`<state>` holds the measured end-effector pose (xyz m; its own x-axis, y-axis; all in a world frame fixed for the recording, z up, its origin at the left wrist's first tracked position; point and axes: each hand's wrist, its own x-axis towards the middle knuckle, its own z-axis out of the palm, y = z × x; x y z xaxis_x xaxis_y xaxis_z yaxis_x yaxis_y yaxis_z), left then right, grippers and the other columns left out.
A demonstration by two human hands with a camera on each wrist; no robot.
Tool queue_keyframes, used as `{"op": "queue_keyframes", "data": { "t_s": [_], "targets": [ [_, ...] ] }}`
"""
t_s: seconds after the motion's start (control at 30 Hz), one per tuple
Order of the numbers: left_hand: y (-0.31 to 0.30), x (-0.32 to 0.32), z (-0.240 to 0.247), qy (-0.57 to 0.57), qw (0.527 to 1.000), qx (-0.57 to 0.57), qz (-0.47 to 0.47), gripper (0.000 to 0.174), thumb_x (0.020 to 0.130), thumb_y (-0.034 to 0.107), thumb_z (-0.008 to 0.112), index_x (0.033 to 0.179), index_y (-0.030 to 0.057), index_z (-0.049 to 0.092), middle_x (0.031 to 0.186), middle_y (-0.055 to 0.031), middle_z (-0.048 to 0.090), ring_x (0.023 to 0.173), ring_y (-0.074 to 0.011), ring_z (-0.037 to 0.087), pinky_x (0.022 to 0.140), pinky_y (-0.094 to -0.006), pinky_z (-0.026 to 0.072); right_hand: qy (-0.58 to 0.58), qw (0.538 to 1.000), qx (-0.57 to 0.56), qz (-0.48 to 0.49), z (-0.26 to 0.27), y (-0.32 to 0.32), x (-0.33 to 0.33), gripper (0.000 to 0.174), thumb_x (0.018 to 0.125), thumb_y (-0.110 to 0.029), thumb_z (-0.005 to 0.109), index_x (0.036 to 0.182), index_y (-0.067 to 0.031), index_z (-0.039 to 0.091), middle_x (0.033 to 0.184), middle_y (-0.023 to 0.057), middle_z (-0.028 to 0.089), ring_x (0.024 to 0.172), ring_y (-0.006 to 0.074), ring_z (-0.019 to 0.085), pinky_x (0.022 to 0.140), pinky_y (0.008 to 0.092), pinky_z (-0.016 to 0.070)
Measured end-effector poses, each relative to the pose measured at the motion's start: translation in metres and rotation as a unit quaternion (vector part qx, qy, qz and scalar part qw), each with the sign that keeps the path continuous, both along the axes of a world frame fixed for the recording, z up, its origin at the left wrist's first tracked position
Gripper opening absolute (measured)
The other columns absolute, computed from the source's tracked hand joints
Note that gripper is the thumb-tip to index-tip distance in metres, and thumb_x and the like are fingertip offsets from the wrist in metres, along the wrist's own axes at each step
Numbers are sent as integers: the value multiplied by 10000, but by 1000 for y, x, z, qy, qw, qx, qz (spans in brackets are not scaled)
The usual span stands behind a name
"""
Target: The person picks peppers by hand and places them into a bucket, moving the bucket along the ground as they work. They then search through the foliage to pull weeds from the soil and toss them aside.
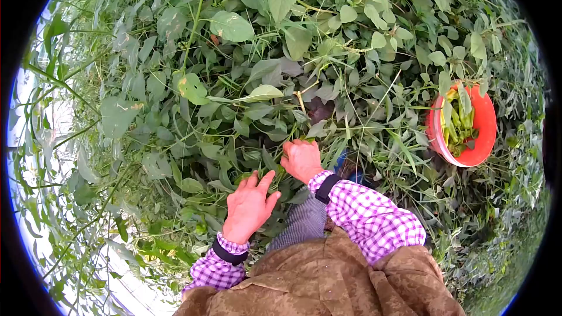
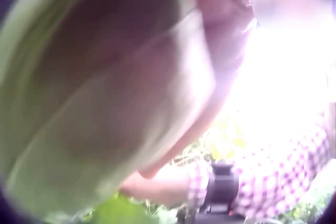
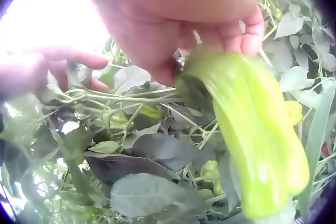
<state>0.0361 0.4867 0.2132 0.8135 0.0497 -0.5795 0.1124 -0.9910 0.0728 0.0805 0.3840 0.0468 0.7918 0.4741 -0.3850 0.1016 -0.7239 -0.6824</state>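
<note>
White glare, blurred left wrist view

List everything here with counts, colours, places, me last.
Leafy plants: many, green, everywhere.
Bucket: one, red, far right.
Bucket peppers: several, green, inside.
Large pepper: one, light green, in right hand.
Smaller peppers: few, light green, among plants.
Unidentified patches: two, blue, beside right hand.
Sleeves: two, purple checked, lower centre.
Wrist straps: two, black, over sleeves.
Outer garment: one, brown, bottom centre.
Trouser leg: one, grey, between sleeves.
Left hand: one, bare, over plants.
Right hand: one, gripping pepper.

Peppers in bucket among plants
</note>
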Motion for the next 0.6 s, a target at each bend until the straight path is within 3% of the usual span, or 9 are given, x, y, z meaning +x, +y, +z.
{"op": "queue_keyframes", "data": {
  "t_s": [0.1, 0.17, 0.23, 0.37, 0.4, 0.43, 0.5, 0.53, 0.6],
  "targets": [
    [-9, 31, 33, -104, 993, -45, -26, 295, 819, 164, 644, 1099, 72, 642, 1166, -146, 610, 1027, -312, 600, 846, -376, 501, 11, 997, 52, -53, -12, -2, -14, 227, 734, -251, 634, 907, -104, 643, 887, 121, 624, 882, 286, 614, 822, 487, 434],
    [-7, 42, 16, -168, 981, -99, -4, 232, 807, 123, 646, 1028, 54, 664, 1094, -126, 642, 977, -308, 617, 825, -369, 503, 16, 995, 72, -72, -20, -3, -21, 220, 728, -246, 653, 890, -99, 628, 888, 128, 611, 890, 301, 599, 800, 461, 444],
    [0, 47, -32, -184, 974, -130, 0, 194, 820, 131, 623, 981, 33, 671, 1037, -126, 654, 923, -315, 627, 803, -372, 501, 28, 986, 117, -116, -22, -6, -27, 205, 710, -211, 674, 866, -93, 614, 850, 124, 599, 892, 317, 588, 772, 426, 458],
    [24, 37, -147, 68, 977, -144, 139, 210, 856, 185, 539, 905, 14, 652, 901, -149, 663, 905, -347, 613, 795, -427, 487, 66, 968, 154, -185, -26, -11, -36, 221, 714, -190, 688, 872, -73, 588, 882, 150, 559, 856, 345, 581, 750, 444, 468],
    [41, 22, -191, 35, 956, -204, 206, 237, 869, 213, 539, 861, 5, 652, 771, -125, 664, 754, -299, 646, 669, -398, 505, 81, 966, 162, -182, -29, -14, -38, 229, 722, -183, 691, 882, -64, 579, 901, 154, 543, 847, 349, 579, 741, 450, 473],
    [36, 28, -189, 35, 956, -208, 202, 237, 869, 213, 539, 861, 5, 652, 771, -125, 664, 754, -299, 646, 669, -398, 505, 79, 966, 159, -186, -29, -16, -38, 229, 722, -183, 691, 882, -64, 579, 901, 154, 543, 847, 349, 579, 741, 450, 473],
    [25, 39, -177, 196, 843, -268, 424, 264, 889, 245, 549, 824, 15, 662, 711, -79, 643, 605, -188, 617, 537, -330, 479, 95, 963, 175, -181, -27, -20, -37, 223, 726, -172, 692, 892, -65, 589, 882, 150, 540, 852, 349, 581, 725, 439, 478],
    [22, 35, -180, 188, 816, -297, 459, 252, 892, 223, 564, 804, 7, 659, 667, -45, 603, 525, -105, 543, 442, -257, 411, 89, 963, 183, -178, -25, -21, -35, 216, 726, -159, 696, 901, -68, 608, 876, 144, 539, 856, 345, 584, 731, 431, 478],
    [26, 30, -196, 191, 788, -326, 487, 202, 893, 176, 558, 825, 10, 650, 680, -38, 610, 521, -108, 542, 434, -249, 406, 78, 971, 168, -149, -22, -24, -28, 213, 725, -158, 697, 902, -72, 618, 875, 136, 539, 858, 341, 584, 735, 425, 478]
  ]
}}
